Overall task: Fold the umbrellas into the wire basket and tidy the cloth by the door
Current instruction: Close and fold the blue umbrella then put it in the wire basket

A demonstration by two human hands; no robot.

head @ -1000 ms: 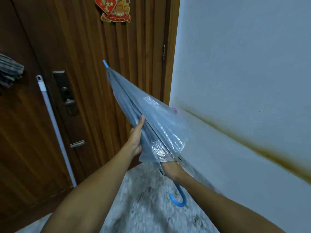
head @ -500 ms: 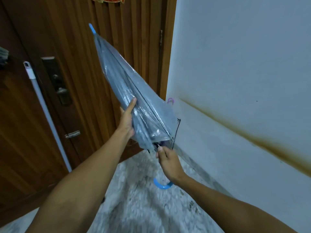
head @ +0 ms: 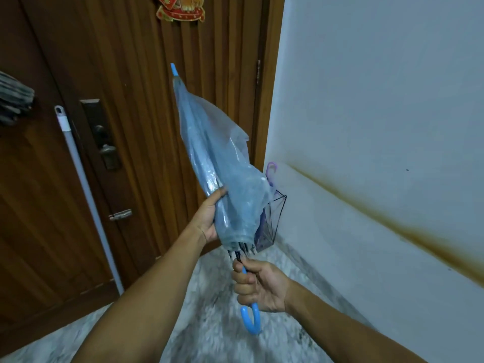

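The right hand [head: 258, 286] grips the handle [head: 251, 319] while the left hand [head: 209, 218] gathers the umbrella [head: 222, 179] canopy, seemingly to slim it for the basket [head: 275, 218].

A dark wooden door [head: 146, 121] with vertical grooved panels fills the left and centre of the frame. A red and gold paper decoration [head: 180, 7] hangs at its top edge. A metal lock plate with a knob [head: 100, 133] sits at middle left, a small latch [head: 120, 214] below it. A pale wall [head: 379, 87] takes the right side, crossed by a brown rust-coloured stain [head: 392, 221] slanting down to the right. The floor [head: 204, 315] at the bottom is speckled grey-white stone. The light is dim and cool.
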